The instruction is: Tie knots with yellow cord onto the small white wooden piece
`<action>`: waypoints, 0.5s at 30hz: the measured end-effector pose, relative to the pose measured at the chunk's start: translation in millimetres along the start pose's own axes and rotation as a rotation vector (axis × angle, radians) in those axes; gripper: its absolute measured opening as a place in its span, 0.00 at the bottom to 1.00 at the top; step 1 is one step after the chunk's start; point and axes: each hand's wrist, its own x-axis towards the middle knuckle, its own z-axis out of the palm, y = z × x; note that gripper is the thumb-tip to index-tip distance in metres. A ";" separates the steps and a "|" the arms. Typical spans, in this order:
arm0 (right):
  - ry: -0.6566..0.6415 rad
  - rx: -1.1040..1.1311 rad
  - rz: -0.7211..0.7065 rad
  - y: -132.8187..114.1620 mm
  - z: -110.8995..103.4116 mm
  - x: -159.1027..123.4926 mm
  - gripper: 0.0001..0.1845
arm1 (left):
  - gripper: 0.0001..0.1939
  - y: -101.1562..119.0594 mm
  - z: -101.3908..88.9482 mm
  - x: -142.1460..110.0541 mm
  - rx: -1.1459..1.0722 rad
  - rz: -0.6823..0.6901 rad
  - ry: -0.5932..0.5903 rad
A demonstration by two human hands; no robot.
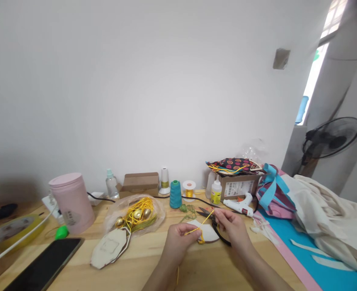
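Note:
My left hand (178, 238) is closed in a pinch on a yellow cord (193, 231) just above a small white cut-out piece (208, 233) lying on the wooden table (142, 262). My right hand (231, 224) pinches the other end of the same cord, which runs taut up towards it. Black scissors (210, 216) lie right behind the hands, partly hidden by my right fingers.
Behind are a teal thread cone (175, 194), a glue bottle (216, 191), a white glue gun (240, 206), a cardboard box (240, 186) and a bag of gold beads (134, 214). At left stand a pink canister (72, 202) and a phone (45, 264). Fabric is piled at right (320, 214).

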 end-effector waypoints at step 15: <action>-0.298 -0.419 -0.236 9.5 12.3 -12.4 0.16 | 0.08 -5.7 -3.4 0.5 -0.078 -0.026 -0.056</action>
